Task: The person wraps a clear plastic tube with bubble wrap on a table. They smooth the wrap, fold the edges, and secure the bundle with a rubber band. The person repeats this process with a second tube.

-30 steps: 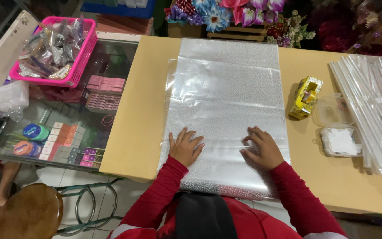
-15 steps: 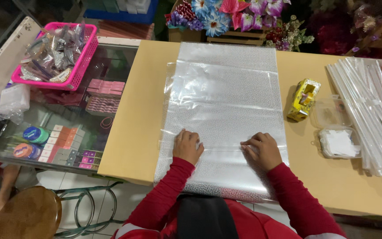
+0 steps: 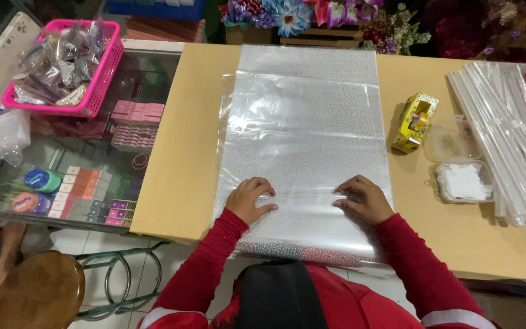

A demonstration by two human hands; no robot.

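A large sheet of clear, finely dotted cellophane [image 3: 302,140] is spread lengthwise down the middle of the tan worktop [image 3: 181,152], reaching from the far edge to the near one, where it hangs slightly over. Both hands are laid flat on its near part. The left hand [image 3: 249,200] is pressed on the sheet left of centre, its fingers [image 3: 262,186] loosely curled and resting on the film rather than clamped round anything. The right hand [image 3: 363,198] is placed right of centre, fingers bent and touching the same surface; nothing is gripped by either. A thin straight crease or edge in the film is seen running between the two hands. Red sleeves [image 3: 205,268] are worn on both arms.

To the right of the sheet, a yellow tape dispenser [image 3: 415,122] is set just beside its edge, and two small clear plastic boxes [image 3: 461,167] (one holding white pieces) are placed near it. Further right, a bundle of long clear sleeves [image 3: 506,134] is laid along the worktop. Artificial flowers [image 3: 312,12] are ranged along the far side. On the left, a glass display case [image 3: 92,164] adjoins the worktop, with a pink basket [image 3: 101,79] of small packets on its far part, and a round wooden stool [image 3: 38,292] is seen below.
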